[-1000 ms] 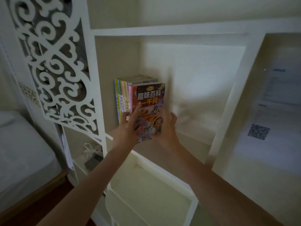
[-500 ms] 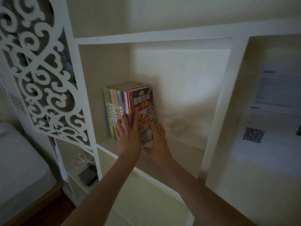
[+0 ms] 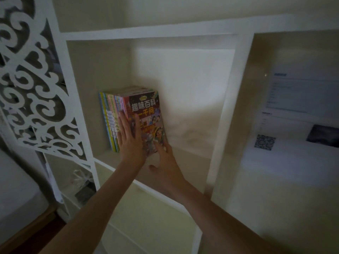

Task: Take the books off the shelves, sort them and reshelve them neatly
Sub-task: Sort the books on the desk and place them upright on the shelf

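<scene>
Row of books stands upright at 9 o'clock in the shelf cubby, near its L wall. On them the left hand presses flat, fingers straight. At 5 o'clock of the front book the right hand touches its corner, fingers straight, thumb spread.

Two forearms are seen, bare from wrist to the lower frame edge. Left hand and right hand are uncovered. Finer detail is lost to dim light.
</scene>
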The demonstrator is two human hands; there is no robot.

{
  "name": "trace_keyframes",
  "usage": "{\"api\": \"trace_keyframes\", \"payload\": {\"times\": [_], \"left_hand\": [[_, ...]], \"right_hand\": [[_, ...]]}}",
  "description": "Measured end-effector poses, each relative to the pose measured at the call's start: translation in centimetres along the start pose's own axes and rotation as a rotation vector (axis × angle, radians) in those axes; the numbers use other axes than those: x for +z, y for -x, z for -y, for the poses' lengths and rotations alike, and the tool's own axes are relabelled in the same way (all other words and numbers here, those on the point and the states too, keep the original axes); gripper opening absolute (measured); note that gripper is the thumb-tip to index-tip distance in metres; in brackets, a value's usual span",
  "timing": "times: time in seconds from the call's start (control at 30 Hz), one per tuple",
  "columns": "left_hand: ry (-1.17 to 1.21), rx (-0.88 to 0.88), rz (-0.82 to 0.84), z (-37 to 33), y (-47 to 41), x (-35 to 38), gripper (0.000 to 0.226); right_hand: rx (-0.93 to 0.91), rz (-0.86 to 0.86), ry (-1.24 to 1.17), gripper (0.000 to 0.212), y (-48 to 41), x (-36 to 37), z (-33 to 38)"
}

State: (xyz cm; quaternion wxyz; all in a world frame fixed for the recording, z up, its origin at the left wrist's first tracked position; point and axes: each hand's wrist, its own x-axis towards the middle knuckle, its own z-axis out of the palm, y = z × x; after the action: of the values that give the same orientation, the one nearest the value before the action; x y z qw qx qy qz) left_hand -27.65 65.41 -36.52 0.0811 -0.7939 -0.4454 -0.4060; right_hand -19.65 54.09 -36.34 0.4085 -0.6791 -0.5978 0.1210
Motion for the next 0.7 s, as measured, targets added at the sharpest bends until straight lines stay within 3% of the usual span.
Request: {"api": "trace_keyframes", "payload": {"times": [0.17,0.37,0.53,0.7], "left_hand": [[-0.016,0.032,-0.093,-1.6,0.9,-2.1,0.092],[0.381,0.215,-0.162,-5.3,4.2,-8.2,0.075],[0.604,0.158,-0.11,-6.4,9.4,-14.8,0.057],[0.767,0.216,0.139,-10.9,19.8,-16.4,0.025]], "right_hand": [[-0.039,0.04,-0.137,0.088,3.7,-3.5,1.8],[-0.083,0.001,-0.253,0.095,8.2,-6.9,3.5],[-0.062,0.055,-0.32,0.085,15.3,-10.7,2.8],[0.131,-0.026,-0.26,0.078,24.9,-15.8,-3.3]]}}
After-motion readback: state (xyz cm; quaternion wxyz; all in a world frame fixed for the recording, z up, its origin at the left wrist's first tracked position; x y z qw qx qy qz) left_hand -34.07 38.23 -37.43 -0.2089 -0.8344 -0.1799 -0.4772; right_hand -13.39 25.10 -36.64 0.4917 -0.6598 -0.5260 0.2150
